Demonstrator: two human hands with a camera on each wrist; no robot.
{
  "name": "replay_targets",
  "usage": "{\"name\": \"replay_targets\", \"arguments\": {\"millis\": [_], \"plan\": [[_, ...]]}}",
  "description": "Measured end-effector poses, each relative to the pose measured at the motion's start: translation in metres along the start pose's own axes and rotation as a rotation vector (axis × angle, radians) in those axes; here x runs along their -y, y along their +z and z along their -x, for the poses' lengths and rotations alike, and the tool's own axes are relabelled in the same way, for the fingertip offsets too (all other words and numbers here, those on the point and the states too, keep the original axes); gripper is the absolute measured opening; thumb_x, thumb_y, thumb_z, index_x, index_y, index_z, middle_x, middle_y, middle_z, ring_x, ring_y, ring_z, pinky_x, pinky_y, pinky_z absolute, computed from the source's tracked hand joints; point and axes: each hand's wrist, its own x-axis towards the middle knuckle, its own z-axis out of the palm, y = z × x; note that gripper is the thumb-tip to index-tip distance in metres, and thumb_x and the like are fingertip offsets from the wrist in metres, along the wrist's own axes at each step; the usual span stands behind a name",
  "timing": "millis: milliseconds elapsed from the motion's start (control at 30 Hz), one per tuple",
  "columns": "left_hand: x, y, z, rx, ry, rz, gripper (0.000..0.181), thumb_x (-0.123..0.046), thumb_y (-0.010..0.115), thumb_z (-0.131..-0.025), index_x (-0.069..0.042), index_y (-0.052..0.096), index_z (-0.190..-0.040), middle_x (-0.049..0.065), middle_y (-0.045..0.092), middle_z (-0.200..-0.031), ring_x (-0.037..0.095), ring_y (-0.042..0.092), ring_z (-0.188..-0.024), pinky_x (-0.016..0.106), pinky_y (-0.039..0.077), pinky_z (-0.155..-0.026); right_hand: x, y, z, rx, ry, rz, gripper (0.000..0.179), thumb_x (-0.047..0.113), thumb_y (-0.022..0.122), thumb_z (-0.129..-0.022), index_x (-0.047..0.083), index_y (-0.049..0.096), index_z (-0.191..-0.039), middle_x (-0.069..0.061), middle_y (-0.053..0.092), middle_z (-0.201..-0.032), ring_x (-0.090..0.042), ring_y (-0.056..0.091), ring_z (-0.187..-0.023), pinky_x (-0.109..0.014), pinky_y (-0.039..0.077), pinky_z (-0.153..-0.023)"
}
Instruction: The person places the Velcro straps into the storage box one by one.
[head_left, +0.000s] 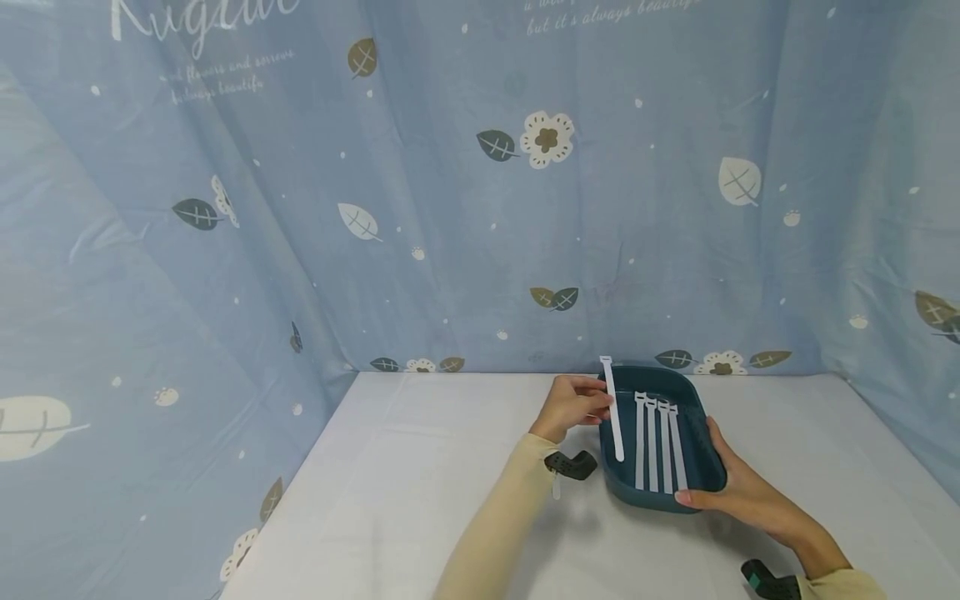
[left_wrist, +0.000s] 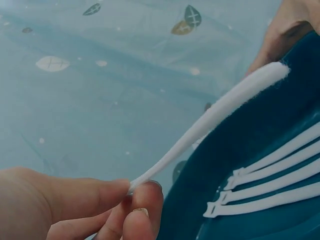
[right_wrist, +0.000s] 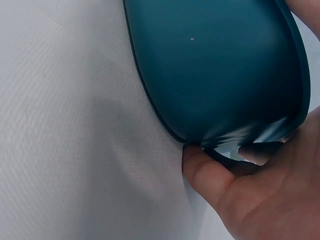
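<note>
A dark teal tray (head_left: 702,450) with rounded corners stands tilted toward the head camera, its base apparently on the white table. Inside lie several white hook-and-loop cable ties (head_left: 652,446), side by side with their slotted heads at the far end. My left hand (head_left: 573,406) pinches another white cable tie (head_left: 613,417) between thumb and fingertips, over the tray's left rim. In the left wrist view this tie (left_wrist: 220,115) stretches away from the fingertips, fuzzy side showing. My right hand (head_left: 750,492) grips the tray's near right corner, thumb on the rim (right_wrist: 205,172).
The white-covered table (head_left: 420,483) extends to the left and front of the tray. Behind it hangs a blue curtain (head_left: 450,208) with leaf and flower prints, close to the tray's far edge. Black wrist devices (head_left: 572,465) sit on both wrists.
</note>
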Motion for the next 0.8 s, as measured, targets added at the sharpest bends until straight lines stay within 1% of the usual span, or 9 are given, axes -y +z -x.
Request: {"name": "replay_targets", "arguments": {"millis": [133, 300, 400, 533, 667, 800], "plan": [[0.0, 0.003, -0.001, 0.001, -0.01, -0.01, 0.024, -0.01, 0.076, -0.093, -0.002, 0.073, -0.115, 0.008, 0.078, -0.097, 0.008, 0.07, -0.069, 0.022, 0.063, -0.065, -0.001, -0.001, -0.001, 0.01, 0.001, -0.015, 0.134, 0.034, 0.079, -0.088, 0.014, -0.034, -0.157, -0.033, -0.024, -0.165, -0.068, -0.006, -0.149, -0.089, 0.011, -0.109], [0.0, 0.008, -0.004, -0.004, -0.027, -0.02, 0.021, -0.01, 0.077, -0.092, -0.003, 0.074, -0.111, 0.007, 0.078, -0.093, 0.008, 0.07, -0.066, 0.021, 0.061, -0.062, -0.002, -0.001, -0.001, 0.024, 0.006, -0.032, 0.136, 0.035, 0.079, -0.087, 0.016, -0.037, -0.156, -0.032, -0.026, -0.165, -0.067, -0.007, -0.149, -0.089, 0.009, -0.11], [0.0, 0.011, -0.007, -0.007, -0.035, -0.021, 0.019, -0.008, 0.078, -0.091, -0.003, 0.075, -0.109, 0.007, 0.078, -0.091, 0.008, 0.069, -0.064, 0.019, 0.06, -0.06, -0.002, -0.001, -0.001, 0.024, 0.012, -0.035, 0.136, 0.035, 0.079, -0.087, 0.016, -0.037, -0.156, -0.032, -0.025, -0.166, -0.067, -0.006, -0.149, -0.089, 0.009, -0.11], [0.0, 0.016, -0.008, -0.017, -0.056, -0.051, 0.019, -0.007, 0.078, -0.091, -0.003, 0.076, -0.109, 0.006, 0.077, -0.088, 0.008, 0.068, -0.064, 0.018, 0.059, -0.057, -0.001, -0.001, -0.001, 0.024, 0.028, -0.02, 0.137, 0.038, 0.079, -0.087, 0.017, -0.037, -0.155, -0.033, -0.024, -0.166, -0.067, -0.005, -0.15, -0.088, 0.011, -0.111], [0.0, 0.02, -0.009, -0.021, -0.077, -0.083, 0.02, -0.008, 0.078, -0.091, -0.004, 0.077, -0.11, 0.004, 0.076, -0.086, 0.009, 0.07, -0.065, 0.019, 0.06, -0.058, -0.002, -0.001, -0.003, 0.025, 0.044, -0.007, 0.137, 0.04, 0.079, -0.087, 0.017, -0.038, -0.155, -0.034, -0.023, -0.166, -0.066, -0.005, -0.15, -0.087, 0.011, -0.112], [0.0, 0.022, -0.01, -0.013, -0.076, -0.098, 0.021, -0.008, 0.078, -0.091, -0.004, 0.077, -0.111, 0.004, 0.076, -0.087, 0.011, 0.073, -0.068, 0.021, 0.062, -0.06, -0.002, 0.0, -0.003, 0.017, 0.044, -0.014, 0.136, 0.039, 0.079, -0.087, 0.016, -0.036, -0.156, -0.034, -0.022, -0.166, -0.066, -0.004, -0.15, -0.087, 0.01, -0.113]]}}
